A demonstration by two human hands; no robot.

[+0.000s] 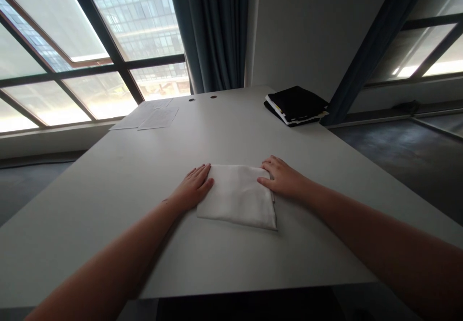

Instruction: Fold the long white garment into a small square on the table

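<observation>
A white folded cloth [237,195] lies flat on the white table [217,258], with its layers showing along the right side. My left hand [195,186] rests palm down at the cloth's left edge. Its fingers are stretched out, and the thumb touches the fabric. At the upper right corner, my right hand [280,176] lies over the edge with its thumb on top, apart from the fingers. Both hands press on the cloth from the sides; neither lifts it. The undersides of the fingers are hidden.
A stack of black folders [298,104] with papers in it lies at the back right. Paper sheets [157,117] lie at the back left, near two small round dark discs [213,97]. Beyond the table are windows [144,17] and a blue-grey curtain [213,31].
</observation>
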